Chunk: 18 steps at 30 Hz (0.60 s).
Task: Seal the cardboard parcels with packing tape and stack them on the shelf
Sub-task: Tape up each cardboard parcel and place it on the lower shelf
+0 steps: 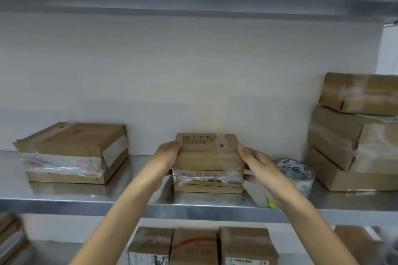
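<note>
A flat cardboard parcel (207, 154) with black printing and clear tape lies on top of another taped parcel (206, 179) in the middle of the steel shelf (64, 201). My left hand (167, 155) grips the top parcel's left end, fingers curled over its upper edge. My right hand (262, 168) lies against the stack's right end with fingers fairly straight along the top parcel's side and the thumb low by the lower parcel. A roll of packing tape (301, 173) sits on the shelf just behind my right hand.
Two taped parcels (71, 153) are stacked at the shelf's left. A taller pile of parcels (355, 135) stands at the right. A small yellow-green object (271, 202) shows under my right wrist. Several boxes (193, 247) stand on the lower shelf. Another shelf hangs overhead.
</note>
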Each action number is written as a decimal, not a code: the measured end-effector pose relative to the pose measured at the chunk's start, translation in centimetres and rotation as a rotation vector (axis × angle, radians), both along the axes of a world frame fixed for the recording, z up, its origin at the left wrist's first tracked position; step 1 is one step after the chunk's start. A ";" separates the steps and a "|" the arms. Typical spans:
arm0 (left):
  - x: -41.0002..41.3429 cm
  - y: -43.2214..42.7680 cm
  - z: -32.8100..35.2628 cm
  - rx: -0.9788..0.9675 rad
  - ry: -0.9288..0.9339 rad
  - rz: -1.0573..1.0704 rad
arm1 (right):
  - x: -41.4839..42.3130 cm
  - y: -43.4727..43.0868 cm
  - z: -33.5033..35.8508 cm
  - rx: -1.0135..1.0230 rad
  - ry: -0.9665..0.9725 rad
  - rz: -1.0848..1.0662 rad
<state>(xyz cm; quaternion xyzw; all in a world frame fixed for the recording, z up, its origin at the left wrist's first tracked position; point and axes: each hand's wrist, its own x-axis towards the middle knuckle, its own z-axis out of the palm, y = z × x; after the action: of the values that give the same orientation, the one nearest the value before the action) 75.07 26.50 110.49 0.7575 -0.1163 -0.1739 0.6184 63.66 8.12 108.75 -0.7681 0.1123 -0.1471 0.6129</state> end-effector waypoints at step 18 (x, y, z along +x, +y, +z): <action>-1.2 1.4 -3.9 -0.343 -0.552 -0.126 | -2.2 -0.3 -1.1 -0.380 -0.237 -0.089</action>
<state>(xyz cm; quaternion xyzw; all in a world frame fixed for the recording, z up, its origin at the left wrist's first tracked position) 73.91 27.89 106.55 0.6521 -0.3538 0.0224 0.6702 61.42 7.86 107.65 -0.8414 0.0436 -0.2820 0.4589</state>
